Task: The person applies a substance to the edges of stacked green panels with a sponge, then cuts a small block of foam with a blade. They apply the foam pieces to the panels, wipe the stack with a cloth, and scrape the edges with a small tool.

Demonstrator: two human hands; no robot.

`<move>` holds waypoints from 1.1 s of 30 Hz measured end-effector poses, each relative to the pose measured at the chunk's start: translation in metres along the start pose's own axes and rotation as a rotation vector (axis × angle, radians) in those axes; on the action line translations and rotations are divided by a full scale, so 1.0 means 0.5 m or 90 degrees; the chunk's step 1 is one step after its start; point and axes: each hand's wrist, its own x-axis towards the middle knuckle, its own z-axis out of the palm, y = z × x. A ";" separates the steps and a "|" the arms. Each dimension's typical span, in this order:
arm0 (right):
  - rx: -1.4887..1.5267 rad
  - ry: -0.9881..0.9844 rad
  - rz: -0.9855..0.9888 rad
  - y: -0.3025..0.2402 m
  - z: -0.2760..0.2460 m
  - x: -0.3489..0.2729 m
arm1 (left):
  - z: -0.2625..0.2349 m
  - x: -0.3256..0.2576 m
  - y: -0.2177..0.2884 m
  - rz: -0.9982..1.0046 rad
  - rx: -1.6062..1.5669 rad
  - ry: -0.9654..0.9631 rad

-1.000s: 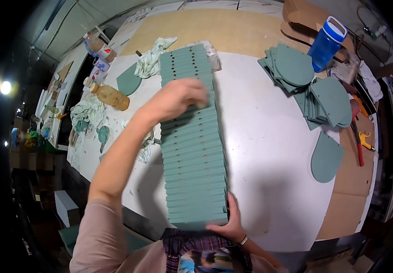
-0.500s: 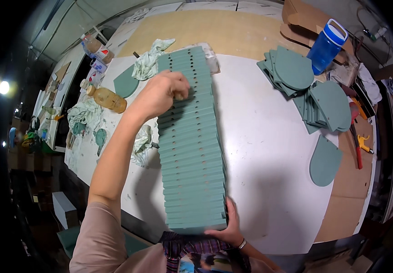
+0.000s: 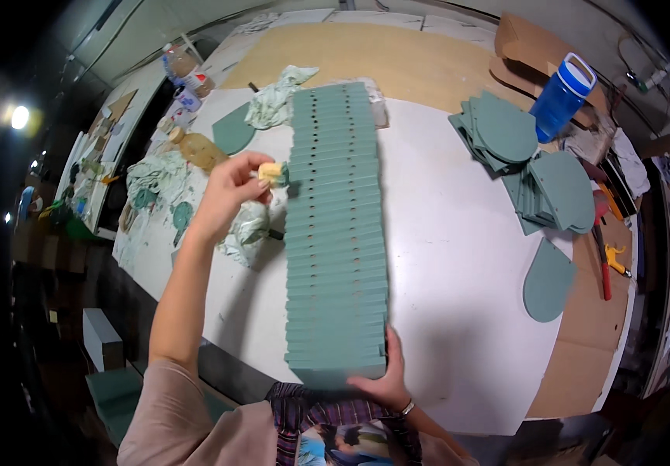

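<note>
my left hand (image 3: pixel 230 190) pinches a small yellow block (image 3: pixel 270 172) with a greenish end, just left of the long row of green boards (image 3: pixel 336 233). a half second ago that hand was above the row; now it has moved off the side, so both lines of holes lie uncovered and the work on that face looks paused. my right hand (image 3: pixel 385 380) is spread, not clenched, thumb against the row's near end and fingers along its right side, as before. the row runs away from me on the white table (image 3: pixel 444 272). left of it sits a crumpled cloth (image 3: pixel 251 225), then an amber bottle (image 3: pixel 197 149). well off to the right are rounded green boards (image 3: pixel 506 132), stacked, and a blue bottle (image 3: pixel 560 97).
</note>
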 end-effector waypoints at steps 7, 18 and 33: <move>0.124 -0.008 0.012 -0.018 0.002 -0.006 | -0.019 -0.196 -0.095 -0.052 -0.348 0.080; 0.189 -0.004 0.007 -0.057 0.010 -0.056 | -0.035 -0.440 -0.185 -0.085 -0.560 0.253; -0.098 0.107 -0.061 0.053 0.057 -0.131 | -0.131 -0.452 -0.481 -0.199 -0.003 0.559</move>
